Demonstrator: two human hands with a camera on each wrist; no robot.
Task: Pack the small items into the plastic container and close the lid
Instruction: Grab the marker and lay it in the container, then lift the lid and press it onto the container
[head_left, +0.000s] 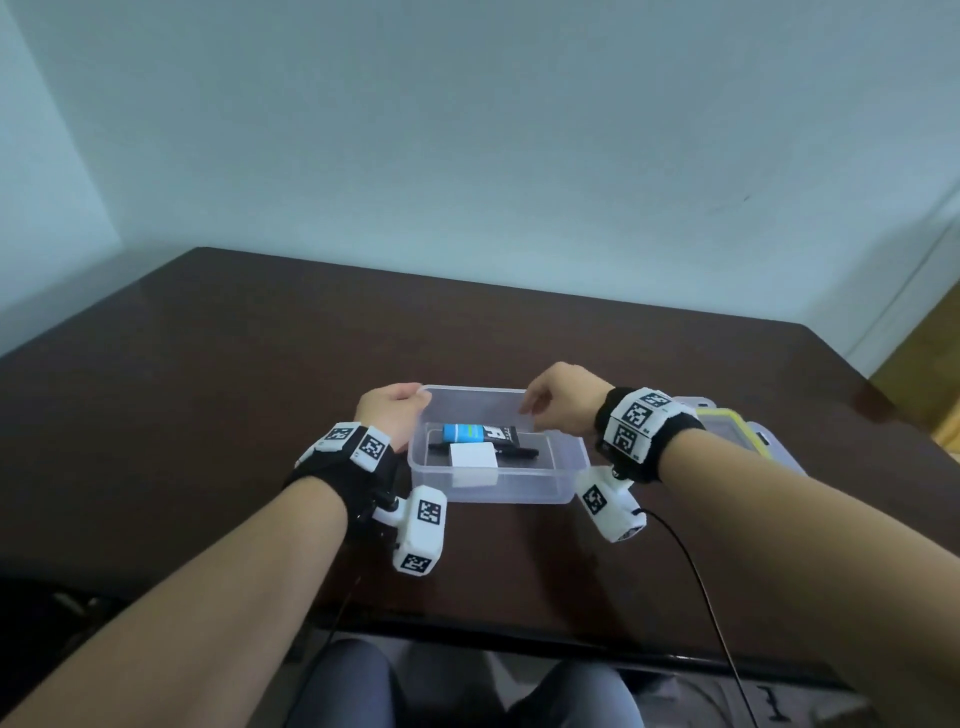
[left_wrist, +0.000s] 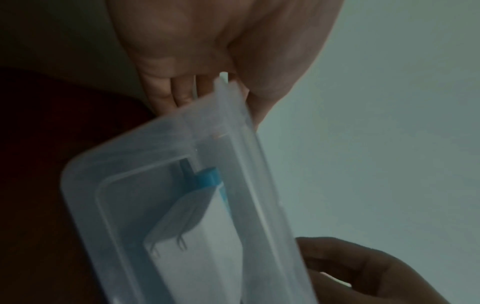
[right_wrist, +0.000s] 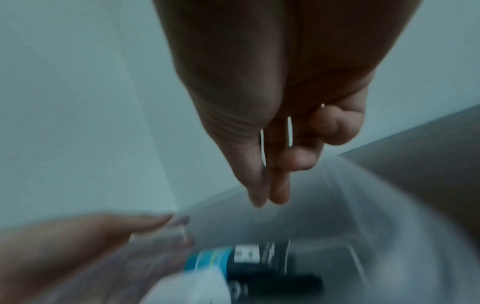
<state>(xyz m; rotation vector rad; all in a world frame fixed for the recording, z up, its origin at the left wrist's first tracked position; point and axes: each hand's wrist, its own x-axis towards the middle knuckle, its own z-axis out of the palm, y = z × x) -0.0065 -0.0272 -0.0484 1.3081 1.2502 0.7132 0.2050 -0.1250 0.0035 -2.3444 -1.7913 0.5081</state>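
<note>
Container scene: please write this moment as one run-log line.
left hand: grips container rim | right hand: empty above | inside: tube, pen, white box | lid: off

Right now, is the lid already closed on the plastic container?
No, the plastic container is open at the top, and the lid lies on the table beside it, behind the right hand.

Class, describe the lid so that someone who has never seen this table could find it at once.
On the dark table stands an open clear container, gripped at its far left corner by the left hand. Past the right wrist, flat on the table, lies the lid. It alone has a yellow-green rim, unlike the plain clear container.
</note>
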